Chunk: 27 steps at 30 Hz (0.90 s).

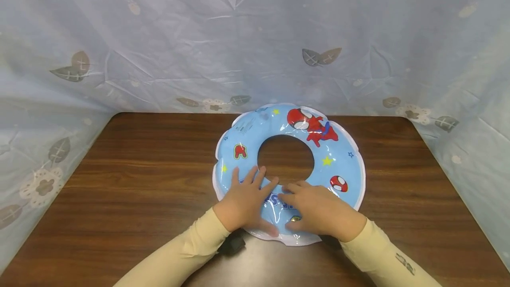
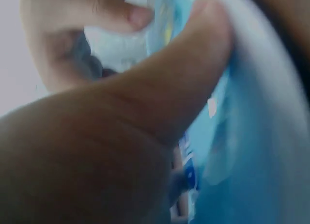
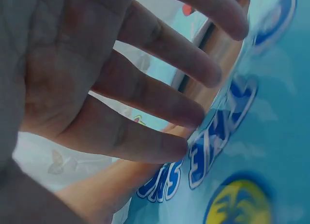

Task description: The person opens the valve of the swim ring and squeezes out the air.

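A blue inflatable swim ring [image 1: 324, 176] with a white rim lies flat on the table, printed with a red cartoon figure, stars and lettering. My left hand [image 1: 245, 203] rests on its near left part, fingers spread toward the centre hole. In the left wrist view, the left thumb [image 2: 189, 64] lies along the ring's white edge. On the near right part is my right hand [image 1: 320, 209], its fingers slightly bent and pointing left, close to the left hand. The right wrist view shows the right fingers [image 3: 164, 108] apart, fingertips right at the blue lettering.
The dark brown wooden table [image 1: 159, 180] extends to both sides of the ring. A pale curtain [image 1: 255, 43] with leaf and flower prints hangs behind the table and along both sides. A small black object [image 1: 232, 245] shows beneath the left wrist.
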Tool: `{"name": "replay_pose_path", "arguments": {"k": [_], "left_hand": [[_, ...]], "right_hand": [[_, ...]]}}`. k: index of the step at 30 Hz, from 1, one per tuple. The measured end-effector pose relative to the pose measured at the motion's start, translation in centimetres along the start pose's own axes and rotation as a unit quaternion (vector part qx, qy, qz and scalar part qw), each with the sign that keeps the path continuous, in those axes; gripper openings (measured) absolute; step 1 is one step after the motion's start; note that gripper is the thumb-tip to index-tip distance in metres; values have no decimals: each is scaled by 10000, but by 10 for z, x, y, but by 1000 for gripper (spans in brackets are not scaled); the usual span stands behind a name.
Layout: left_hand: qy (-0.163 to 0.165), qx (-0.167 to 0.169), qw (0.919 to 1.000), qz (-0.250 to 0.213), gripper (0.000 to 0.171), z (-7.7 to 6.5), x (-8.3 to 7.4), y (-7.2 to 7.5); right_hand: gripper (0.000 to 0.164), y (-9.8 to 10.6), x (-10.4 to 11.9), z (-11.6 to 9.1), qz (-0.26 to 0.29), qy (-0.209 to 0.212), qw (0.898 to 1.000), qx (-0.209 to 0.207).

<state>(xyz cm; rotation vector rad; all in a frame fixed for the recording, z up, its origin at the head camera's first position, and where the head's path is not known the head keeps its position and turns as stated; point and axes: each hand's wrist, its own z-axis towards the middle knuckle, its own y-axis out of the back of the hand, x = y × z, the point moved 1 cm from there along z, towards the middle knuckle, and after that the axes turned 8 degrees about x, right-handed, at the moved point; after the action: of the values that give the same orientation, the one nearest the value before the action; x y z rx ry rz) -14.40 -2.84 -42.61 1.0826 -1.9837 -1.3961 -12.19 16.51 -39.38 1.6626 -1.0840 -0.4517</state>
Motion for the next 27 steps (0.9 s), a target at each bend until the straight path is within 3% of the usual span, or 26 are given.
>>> {"name": "replay_pose_path", "arguments": {"k": [8, 17, 23, 27], "left_hand": [[-76, -47, 10000, 28, 116, 0, -5, -4], [-771, 445, 9960, 5, 112, 10, 23, -1], [-869, 290, 9955, -243, 118, 15, 35, -2], [-734, 88, 9971, -159, 117, 19, 42, -4]], "right_hand": [[72, -7, 2, 3, 67, -37, 9996, 267], [70, -12, -2, 9, -82, 56, 9997, 234], [67, -11, -3, 9, -153, 23, 9996, 248], [65, -10, -3, 10, -200, -19, 9994, 271]]}}
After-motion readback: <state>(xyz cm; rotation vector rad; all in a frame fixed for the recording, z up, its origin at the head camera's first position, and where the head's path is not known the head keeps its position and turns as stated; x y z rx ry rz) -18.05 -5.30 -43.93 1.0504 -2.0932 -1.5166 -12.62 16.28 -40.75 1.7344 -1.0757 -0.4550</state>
